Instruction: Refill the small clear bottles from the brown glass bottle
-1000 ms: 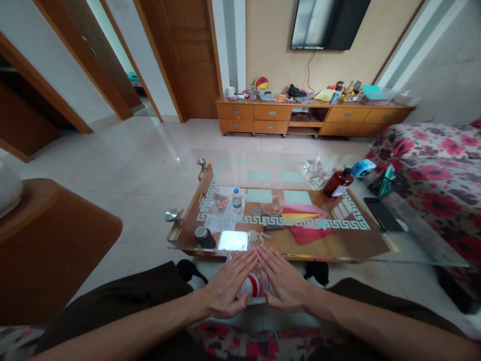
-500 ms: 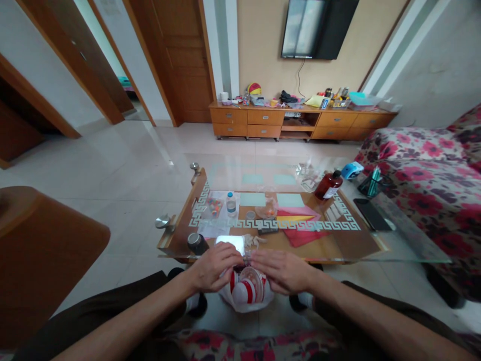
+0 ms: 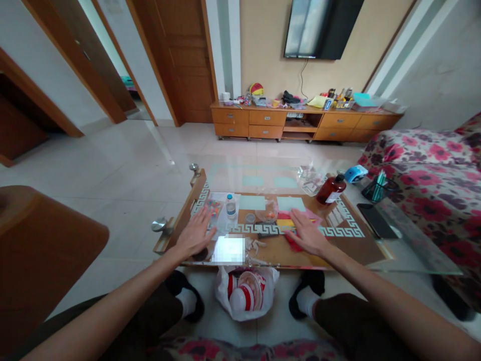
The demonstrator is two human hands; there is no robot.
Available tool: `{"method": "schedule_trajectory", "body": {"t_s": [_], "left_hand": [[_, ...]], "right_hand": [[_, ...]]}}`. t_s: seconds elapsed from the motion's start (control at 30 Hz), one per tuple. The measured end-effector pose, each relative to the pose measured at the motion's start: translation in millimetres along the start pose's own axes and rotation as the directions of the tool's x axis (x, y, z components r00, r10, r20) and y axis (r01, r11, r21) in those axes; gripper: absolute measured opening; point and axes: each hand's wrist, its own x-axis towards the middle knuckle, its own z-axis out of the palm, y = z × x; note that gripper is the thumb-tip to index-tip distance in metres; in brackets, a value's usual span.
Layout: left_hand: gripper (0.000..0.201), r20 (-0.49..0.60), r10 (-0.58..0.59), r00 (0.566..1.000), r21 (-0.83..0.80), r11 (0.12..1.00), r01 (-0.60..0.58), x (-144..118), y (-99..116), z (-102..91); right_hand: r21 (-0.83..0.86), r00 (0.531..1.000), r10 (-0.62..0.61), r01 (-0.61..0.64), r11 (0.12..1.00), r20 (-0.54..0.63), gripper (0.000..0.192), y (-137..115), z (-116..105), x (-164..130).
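Head view, near to far: white plastic bag (image 3: 246, 296) sits on the pale tiled floor between the person's feet, mouth open, holding red-and-white striped cups or bowls under a clear lid; it slumps unsupported and, in my judgement, could tip or spill if a foot nudges it. Above it, both hands lie flat on the glass-topped wooden coffee table (image 3: 409, 250), holding nothing. Left hand (image 3: 195, 233) is spread, palm down, near the table's left front edge, fingertips by a clear packet of small coloured pieces (image 3: 215, 205); a dark cylindrical can (image 3: 201, 253) lies partly hidden just under the palm's near side and could roll off the edge if the hand shifts. Right hand (image 3: 308, 233) is spread, palm down, on red and yellow paper sheets (image 3: 289, 228), which may slide or crease under pressure. Between the hands: a blurred bright rectangle, a small pale crumpled scrap (image 3: 255, 244), a small clear water bottle with a blue cap (image 3: 230, 205) standing upright and a clear shallow bowl (image 3: 266, 213); a sweep of either hand could topple the bottle. Farther right stands a brown bottle with a black cap (image 3: 330, 189), with a black flat phone (image 3: 377, 226) near the glass's right edge.
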Motion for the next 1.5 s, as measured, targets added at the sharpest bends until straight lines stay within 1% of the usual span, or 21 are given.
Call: {"method": "schedule_trajectory", "body": {"t_s": [0.07, 0.13, 0.17, 0.27, 0.33, 0.4, 0.5, 0.57, 0.63, 0.73, 0.8, 0.83, 0.87, 0.93, 0.97, 1.0, 1.07, 1.13, 1.2, 1.37, 1.5], "left_hand": [[0.077, 0.056, 0.233, 0.971, -0.069, 0.971, -0.229, -12.2, 44.1, -4.3], [0.084, 0.107, 0.453, 0.885, -0.152, 0.887, -0.436, -26.3, 83.3, -9.1], [0.09, 0.1, 0.487, 0.867, -0.176, 0.867, -0.467, -34.0, 98.1, -10.7], [0.108, 0.084, 0.528, 0.845, -0.22, 0.837, -0.501, -60.0, 119.7, -9.5], [0.115, 0.093, 0.557, 0.825, -0.235, 0.818, -0.526, -79.6, 120.0, -2.8], [0.117, 0.102, 0.582, 0.806, -0.235, 0.802, -0.549, -99.1, 117.1, 7.3], [0.112, 0.101, 0.59, 0.801, -0.218, 0.799, -0.561, -120.5, 115.5, 20.2], [0.106, 0.09, 0.595, 0.799, -0.214, 0.795, -0.568, -124.7, 115.8, 20.8], [0.102, 0.06, 0.613, 0.788, -0.229, 0.777, -0.587, -118.9, 113.6, 11.8], [0.088, 0.003, 0.642, 0.767, -0.262, 0.74, -0.619, -92.6, 99.6, -14.7], [0.074, -0.021, 0.627, 0.778, -0.253, 0.75, -0.611, -67.1, 81.4, -32.1], [0.067, -0.034, 0.575, 0.817, -0.235, 0.79, -0.566, -53.3, 69.8, -37.9], [0.062, -0.053, 0.487, 0.872, -0.211, 0.848, -0.486, -39.5, 56.7, -40.8], [0.061, -0.08, 0.228, 0.97, -0.152, 0.959, -0.238, -12.7, 27.4, -37.2], [0.065, -0.084, 0.092, 0.992, -0.119, 0.988, -0.102, 0.1, 12.0, -31.3], [0.071, -0.084, -0.054, 0.995, -0.085, 0.995, 0.047, 12.7, -3.3, -23.7], [0.083, -0.076, -0.298, 0.951, -0.026, 0.954, 0.297, 38.2, -32.3, -6.7], [0.091, -0.077, -0.422, 0.903, 0.008, 0.906, 0.424, 66.1, -57.2, 7.8], [0.095, -0.087, -0.477, 0.875, 0.022, 0.877, 0.481, 97.7, -77.2, 17.2], [0.099, -0.124, -0.603, 0.788, -0.002, 0.794, 0.607, 187.2, -108.2, 25.6], [0.102, -0.137, -0.626, 0.768, -0.024, 0.777, 0.629, 261.3, -125.3, 32.0]], "right_hand": [[0.077, 0.984, -0.172, 0.168, 0.983, 0.053, 0.083, -53.8, 3.2, -0.7], [0.144, 0.926, -0.367, 0.352, 0.925, 0.088, 0.086, -104.7, 7.4, -8.0], [0.165, 0.895, -0.436, 0.418, 0.893, 0.096, 0.092, -126.1, 10.4, -14.3], [0.125, 0.903, -0.428, 0.42, 0.899, 0.044, 0.099, -167.3, 22.2, -40.2], [0.082, 0.892, -0.45, 0.447, 0.891, 0.032, 0.099, -176.4, 31.0, -58.7], [0.054, 0.85, -0.524, 0.522, 0.852, 0.051, 0.097, -176.2, 39.7, -73.7], [0.037, 0.801, -0.594, 0.594, 0.804, 0.072, 0.093, -170.8, 50.6, -86.4], [0.05, 0.783, -0.617, 0.615, 0.787, 0.084, 0.093, -168.5, 52.2, -88.0], [0.078, 0.761, -0.641, 0.636, 0.768, 0.099, 0.094, -166.3, 44.9, -83.4], [0.113, 0.738, -0.67, 0.661, 0.742, 0.086, 0.092, -154.5, 16.4, -63.1], [0.115, 0.766, -0.642, 0.635, 0.764, 0.036, 0.087, -134.5, -6.7, -42.4], [0.106, 0.806, -0.591, 0.588, 0.802, 0.006, 0.085, -120.0, -16.3, -31.1], [0.09, 0.86, -0.51, 0.51, 0.855, -0.028, 0.082, -102.9, -23.1, -19.8], [0.06, 0.946, -0.311, 0.317, 0.947, -0.095, 0.078, -63.5, -26.6, 2.0], [0.045, 0.971, -0.208, 0.215, 0.976, -0.119, 0.078, -42.9, -23.3, 12.1], [0.034, 0.984, -0.113, 0.118, 0.992, -0.135, 0.082, -23.2, -17.5, 21.8], [0.019, 0.99, 0.048, -0.046, 0.999, -0.135, 0.092, 10.8, -1.7, 41.1], [0.013, 0.978, 0.166, -0.166, 0.986, -0.123, 0.097, 34.6, 13.7, 62.0], [0.014, 0.966, 0.221, -0.221, 0.975, -0.131, 0.098, 49.1, 24.7, 86.5], [0.02, 0.958, 0.202, -0.202, 0.979, -0.201, 0.099, 68.3, 38.9, 173.1], [0.012, 0.925, 0.303, -0.309, 0.951, -0.228, 0.101, 87.5, 51.8, 263.1]]}}
